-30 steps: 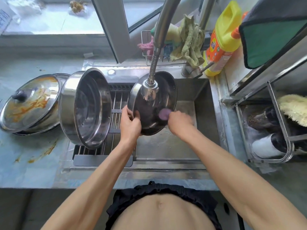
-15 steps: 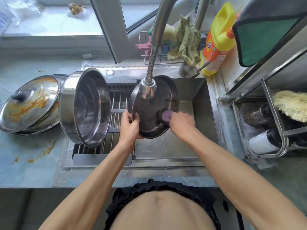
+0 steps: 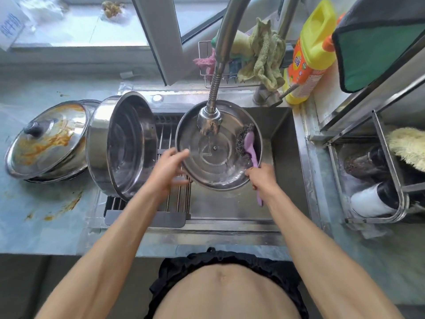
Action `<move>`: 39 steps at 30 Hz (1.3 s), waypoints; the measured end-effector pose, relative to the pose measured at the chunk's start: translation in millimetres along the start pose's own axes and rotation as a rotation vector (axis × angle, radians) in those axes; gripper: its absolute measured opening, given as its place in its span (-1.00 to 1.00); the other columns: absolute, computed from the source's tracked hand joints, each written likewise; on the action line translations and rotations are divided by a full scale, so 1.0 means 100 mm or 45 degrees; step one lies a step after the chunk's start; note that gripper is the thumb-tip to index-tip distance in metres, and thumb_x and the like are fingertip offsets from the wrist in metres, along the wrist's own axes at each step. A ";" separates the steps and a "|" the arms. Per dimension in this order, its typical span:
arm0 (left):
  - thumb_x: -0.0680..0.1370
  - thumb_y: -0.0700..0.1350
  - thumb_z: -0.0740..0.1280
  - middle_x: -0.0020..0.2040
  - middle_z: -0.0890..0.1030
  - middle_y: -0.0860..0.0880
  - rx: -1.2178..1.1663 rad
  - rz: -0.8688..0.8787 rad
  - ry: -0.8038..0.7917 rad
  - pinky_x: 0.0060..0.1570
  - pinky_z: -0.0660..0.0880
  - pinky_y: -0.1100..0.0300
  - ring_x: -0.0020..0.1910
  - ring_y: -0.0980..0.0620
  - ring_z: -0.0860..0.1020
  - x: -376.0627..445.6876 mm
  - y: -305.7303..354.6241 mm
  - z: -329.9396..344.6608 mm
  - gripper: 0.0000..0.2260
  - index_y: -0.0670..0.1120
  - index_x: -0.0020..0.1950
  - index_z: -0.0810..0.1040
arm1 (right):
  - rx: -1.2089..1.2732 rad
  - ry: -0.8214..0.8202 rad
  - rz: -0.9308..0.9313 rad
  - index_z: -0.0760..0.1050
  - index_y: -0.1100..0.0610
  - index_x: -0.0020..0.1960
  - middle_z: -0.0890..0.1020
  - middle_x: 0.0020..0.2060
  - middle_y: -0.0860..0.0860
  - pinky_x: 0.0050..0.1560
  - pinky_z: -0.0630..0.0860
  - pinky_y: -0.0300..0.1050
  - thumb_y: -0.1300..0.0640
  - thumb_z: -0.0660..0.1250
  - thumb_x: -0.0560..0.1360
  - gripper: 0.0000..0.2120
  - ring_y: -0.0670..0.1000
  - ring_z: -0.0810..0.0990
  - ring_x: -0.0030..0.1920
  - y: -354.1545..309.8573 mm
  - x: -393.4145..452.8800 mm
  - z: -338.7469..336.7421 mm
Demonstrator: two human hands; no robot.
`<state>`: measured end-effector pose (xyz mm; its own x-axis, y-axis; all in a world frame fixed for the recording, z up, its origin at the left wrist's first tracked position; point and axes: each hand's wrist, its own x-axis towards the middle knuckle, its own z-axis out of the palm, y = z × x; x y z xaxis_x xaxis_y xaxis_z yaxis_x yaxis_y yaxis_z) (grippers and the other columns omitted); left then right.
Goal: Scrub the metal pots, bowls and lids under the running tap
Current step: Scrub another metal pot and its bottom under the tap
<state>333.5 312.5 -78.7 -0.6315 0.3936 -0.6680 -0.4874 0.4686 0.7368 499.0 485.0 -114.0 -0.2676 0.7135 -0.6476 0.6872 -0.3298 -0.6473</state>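
At the far left, on the counter, you see a sauce-stained steel lid with a black knob [image 3: 47, 140]. Next to it a large shiny steel pot [image 3: 122, 146] lies on its side on the grey drying rack [image 3: 147, 217]. Your left hand [image 3: 167, 170] touches the left rim of the round steel lid [image 3: 218, 146] with relaxed fingers. This lid is over the sink [image 3: 282, 139], under the tap head [image 3: 209, 122]. Your right hand [image 3: 262, 178] grasps the purple-handled wire scrubber [image 3: 247, 143], which rests inside the lid.
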 end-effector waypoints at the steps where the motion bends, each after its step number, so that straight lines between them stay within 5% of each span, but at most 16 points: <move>1: 0.61 0.04 0.38 0.27 0.60 -0.07 0.148 0.094 0.083 -0.11 0.63 -0.01 0.11 -0.02 0.63 0.04 0.13 -0.11 -0.54 -0.02 0.48 0.41 | -0.066 -0.019 -0.047 0.43 0.12 -0.25 0.42 -0.47 0.04 -0.55 0.23 -0.29 0.30 0.30 0.48 -0.83 0.01 0.33 -0.51 -0.02 0.02 -0.05; 5: 0.59 -0.03 0.33 -0.15 0.65 0.05 0.630 0.263 0.109 -0.31 0.49 0.22 -0.21 0.07 0.61 0.09 0.69 -0.23 -0.90 0.03 0.06 0.61 | -0.310 -0.130 -0.356 0.46 0.08 -0.26 0.50 -0.38 0.01 -0.45 0.28 -0.20 0.32 0.25 0.47 -0.80 0.04 0.45 -0.35 -0.25 0.03 -0.17; 8: 0.62 -0.07 0.31 -0.14 0.71 -0.06 0.972 0.181 -0.102 -0.39 0.58 0.15 -0.26 -0.05 0.70 0.03 0.93 -0.20 -0.87 0.02 0.16 0.56 | -0.466 -0.111 -0.508 0.56 0.13 -0.15 0.60 -0.26 0.07 -0.30 0.39 -0.12 0.29 0.28 0.47 -0.88 0.13 0.56 -0.18 -0.41 0.10 -0.20; 11: 0.62 -0.27 0.21 -0.06 0.74 -0.13 0.934 0.083 -0.357 -0.29 0.69 -0.11 -0.18 -0.17 0.74 0.02 0.89 -0.18 -0.70 0.04 0.27 0.49 | -0.600 0.011 -0.516 0.60 0.09 -0.03 0.66 -0.12 0.14 -0.11 0.53 -0.05 0.12 0.34 0.47 -0.88 0.20 0.62 -0.04 -0.45 0.17 -0.24; 14: 0.52 -0.37 0.16 -0.08 0.75 -0.12 0.895 0.154 -0.373 -0.22 0.66 -0.30 -0.16 -0.20 0.74 0.02 0.75 -0.10 -0.60 0.01 0.16 0.59 | -0.738 0.030 -0.564 0.50 0.08 -0.04 0.60 -0.10 0.13 -0.15 0.49 -0.05 0.01 0.37 0.41 -0.80 0.22 0.59 -0.07 -0.47 0.13 -0.22; 19: 0.43 -0.33 0.18 0.05 0.70 -0.20 0.700 0.118 -0.272 -0.33 0.65 -0.25 -0.18 -0.22 0.74 0.11 0.47 -0.04 -0.57 -0.07 0.25 0.53 | -1.378 0.043 -0.829 0.31 0.07 0.50 0.53 0.15 0.21 0.03 0.48 0.09 0.26 0.11 0.60 -0.52 0.29 0.54 0.15 -0.35 -0.01 -0.07; 22: 0.39 -0.32 0.13 0.02 0.65 -0.16 0.589 0.212 -0.073 -0.36 0.66 -0.15 -0.15 -0.19 0.71 0.07 0.35 0.02 -0.61 -0.05 0.14 0.50 | -1.723 0.052 -0.845 0.28 0.16 0.50 0.57 0.17 0.20 0.01 0.49 0.05 0.26 0.02 0.64 -0.57 0.26 0.58 0.14 -0.32 -0.07 -0.02; 25: 0.40 -0.38 0.13 -0.21 0.56 -0.10 0.491 0.441 0.226 -0.30 0.54 0.04 -0.25 -0.05 0.56 -0.08 0.26 0.20 -0.79 -0.10 -0.08 0.37 | -1.521 -0.253 -0.663 0.46 0.17 0.38 0.61 0.16 0.22 0.01 0.52 0.02 0.28 0.13 0.57 -0.60 0.25 0.61 0.13 -0.31 -0.13 0.13; 28: 0.42 -0.40 0.16 -0.28 0.46 -0.01 0.410 0.557 0.296 -0.35 0.40 0.18 -0.38 0.15 0.41 -0.14 0.13 0.34 -0.80 -0.12 -0.10 0.33 | -0.847 -0.608 -0.385 0.60 0.16 0.18 0.68 -0.11 0.18 -0.45 0.38 -0.22 0.29 0.18 0.55 -0.70 0.09 0.57 -0.33 -0.27 -0.32 0.31; 30: 0.43 -0.38 0.18 -0.29 0.44 0.01 0.360 0.588 0.312 -0.34 0.38 0.17 -0.37 0.13 0.41 -0.10 0.03 0.36 -0.81 -0.10 -0.10 0.32 | -0.394 -0.669 -0.208 0.59 0.08 0.21 0.60 -0.29 0.09 -0.56 0.19 -0.30 0.28 0.16 0.62 -0.70 -0.05 0.35 -0.48 -0.26 -0.41 0.33; 32: 0.53 -0.32 0.22 -0.27 0.48 0.03 0.335 0.614 0.328 -0.27 0.43 0.10 -0.29 0.05 0.46 -0.05 -0.01 0.36 -0.85 -0.08 -0.08 0.34 | -0.309 -0.677 -0.188 0.54 0.00 0.30 0.57 -0.29 0.05 -0.53 0.20 -0.26 0.28 0.15 0.63 -0.64 -0.10 0.34 -0.50 -0.26 -0.39 0.33; 35: 0.65 -0.22 0.24 -0.25 0.48 0.04 0.310 0.628 0.313 -0.29 0.43 0.24 -0.26 0.04 0.47 -0.05 -0.08 0.35 -0.89 -0.11 -0.05 0.35 | -0.870 -0.470 -0.402 0.59 0.04 0.24 0.67 -0.03 0.12 -0.23 0.56 -0.10 0.26 0.21 0.54 -0.65 0.08 0.65 -0.19 -0.26 -0.22 0.22; 37: 0.65 -0.24 0.24 -0.24 0.48 0.00 0.342 0.609 0.288 -0.42 0.39 0.37 -0.26 0.02 0.47 -0.08 -0.13 0.35 -0.84 -0.08 -0.09 0.33 | -1.278 -0.210 -0.543 0.55 0.15 0.26 0.63 0.13 0.18 0.00 0.55 -0.01 0.29 0.18 0.52 -0.64 0.22 0.63 0.11 -0.28 -0.11 0.10; 39: 0.64 -0.24 0.25 -0.21 0.54 -0.04 0.407 0.570 0.263 -0.43 0.51 0.26 -0.21 -0.03 0.56 -0.12 -0.14 0.37 -0.78 0.00 -0.13 0.31 | -1.599 -0.029 -0.723 0.47 0.19 0.36 0.59 0.18 0.17 -0.11 0.46 -0.02 0.32 0.13 0.57 -0.61 0.23 0.60 0.16 -0.34 -0.05 -0.01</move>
<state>369.8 330.4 -85.3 -0.8541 0.4609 -0.2409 0.0399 0.5199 0.8533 477.9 492.9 -88.8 -0.7160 0.5474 -0.4333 0.6207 0.7832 -0.0362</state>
